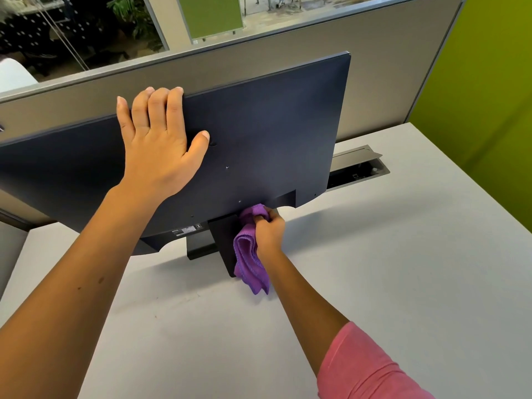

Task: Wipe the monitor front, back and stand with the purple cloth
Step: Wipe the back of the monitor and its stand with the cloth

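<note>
One pale grey desk [374, 283] fills the lower frame, bounded at twelve o'clock by a grey partition [288, 67] and at two o'clock by a green wall panel [489, 96]. One cable hatch [357, 165], lid raised, sits in the desk at three o'clock of the screen. One dark monitor [273, 133] stands with its back toward the viewer. The left hand [161, 139] lies flat on that back near the top edge at eleven o'clock, fingers together and hooked over the rim, thumb spread. The stand [221, 240] descends at six o'clock. The right hand [269, 231], fingers curled, grips one purple cloth [247, 254] against the stand's right side; the cloth hangs below the fist, its lower end at the desk. One pink sleeve [359, 367] shows at five o'clock.
</note>
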Available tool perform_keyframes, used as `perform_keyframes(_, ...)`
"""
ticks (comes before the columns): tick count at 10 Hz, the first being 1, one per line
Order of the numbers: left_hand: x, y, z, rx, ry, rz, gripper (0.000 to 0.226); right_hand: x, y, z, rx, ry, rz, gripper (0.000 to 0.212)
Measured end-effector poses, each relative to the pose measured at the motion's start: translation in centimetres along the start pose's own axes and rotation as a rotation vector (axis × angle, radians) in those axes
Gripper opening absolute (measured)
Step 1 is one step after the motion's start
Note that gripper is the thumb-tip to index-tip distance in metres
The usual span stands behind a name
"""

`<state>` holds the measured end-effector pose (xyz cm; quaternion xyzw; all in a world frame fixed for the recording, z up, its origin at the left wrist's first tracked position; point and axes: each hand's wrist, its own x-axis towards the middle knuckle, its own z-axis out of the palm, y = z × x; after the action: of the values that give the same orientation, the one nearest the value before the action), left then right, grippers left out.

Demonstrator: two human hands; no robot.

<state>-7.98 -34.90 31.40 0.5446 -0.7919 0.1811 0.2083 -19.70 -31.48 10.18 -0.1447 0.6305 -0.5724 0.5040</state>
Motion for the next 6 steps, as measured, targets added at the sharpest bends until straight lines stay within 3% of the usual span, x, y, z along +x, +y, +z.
perform_keyframes(2, 0.0, -0.1, 0.0, 0.01, -0.009, 0.0, 0.061, 1.0, -1.4, -1.2, 0.207, 0.21, 0.029, 0.016)
perform_keyframes(4, 0.0, 0.0, 0.0, 0.007, -0.007, -0.001, 0.06, 1.2, -2.4, -2.5, 0.382, 0.246, 0.085, 0.02)
perform_keyframes(5, 0.0, -0.1, -0.1, 0.005, -0.011, 0.005, 0.061, 1.1, -2.5, -2.9, 0.414, 0.366, -0.018, 0.021)
perform_keyframes(6, 0.0, -0.1, -0.1, 0.006, -0.012, 0.003, 0.061, 0.8, -2.3, -3.2, 0.285, 0.452, -0.13, 0.021)
